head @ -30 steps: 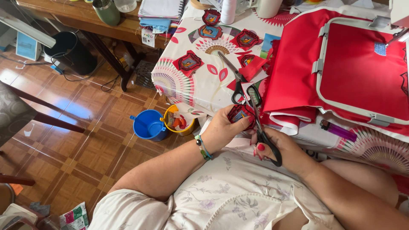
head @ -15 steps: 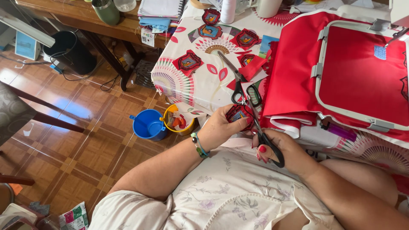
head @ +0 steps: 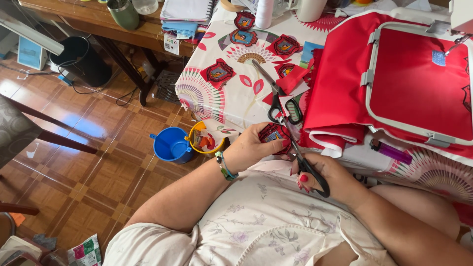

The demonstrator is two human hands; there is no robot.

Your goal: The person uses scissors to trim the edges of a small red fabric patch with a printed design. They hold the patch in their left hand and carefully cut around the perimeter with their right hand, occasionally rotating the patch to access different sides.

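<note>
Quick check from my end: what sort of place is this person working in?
Probably a home sewing or embroidery corner. Red fabric sits clamped in an embroidery hoop, finished patches lie on the patterned tablecloth, and the left hand holds a patch while the right hand works scissors.

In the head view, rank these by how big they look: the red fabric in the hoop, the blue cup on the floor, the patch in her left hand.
1. Red fabric
2. Blue cup, farther away, so unsure
3. Patch, partly hidden by the left hand
</note>
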